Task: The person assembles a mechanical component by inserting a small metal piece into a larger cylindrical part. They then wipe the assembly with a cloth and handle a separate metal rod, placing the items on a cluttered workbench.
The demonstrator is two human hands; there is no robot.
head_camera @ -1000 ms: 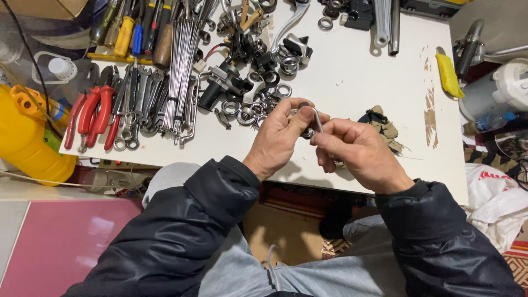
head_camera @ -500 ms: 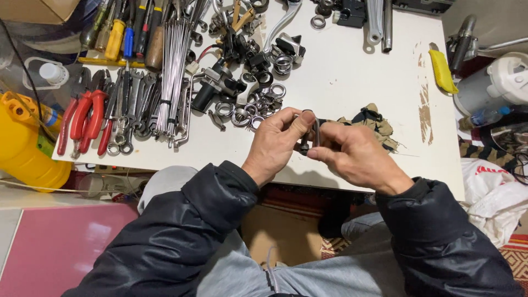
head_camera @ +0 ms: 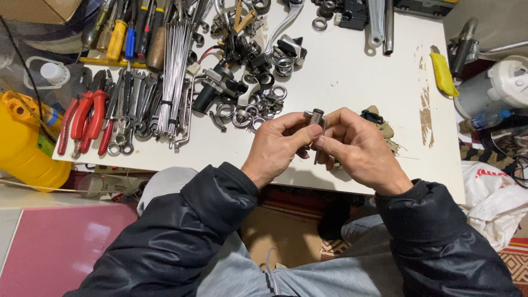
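Both of my hands meet over the near edge of the white table (head_camera: 352, 82). My left hand (head_camera: 278, 146) and my right hand (head_camera: 360, 148) together pinch a small grey metal part (head_camera: 317, 118), a short cylinder with a thin stem running down between the fingers. Its top sticks up above my fingertips; the lower end is mostly hidden by my fingers. Just behind my left hand lies a heap of metal rings and washers (head_camera: 253, 107).
Red-handled pliers (head_camera: 85, 118), wrenches and a bundle of steel spokes (head_camera: 173, 71) lie at the left. Screwdrivers (head_camera: 124, 33) line the far left. A yellow-handled tool (head_camera: 441, 74) sits far right, a yellow container (head_camera: 22, 146) left of the table, a white bag (head_camera: 495, 192) on the floor.
My hands have stayed together on the small metal part, shifting it slightly; its top now stands up above my fingertips. The view has drifted a little.
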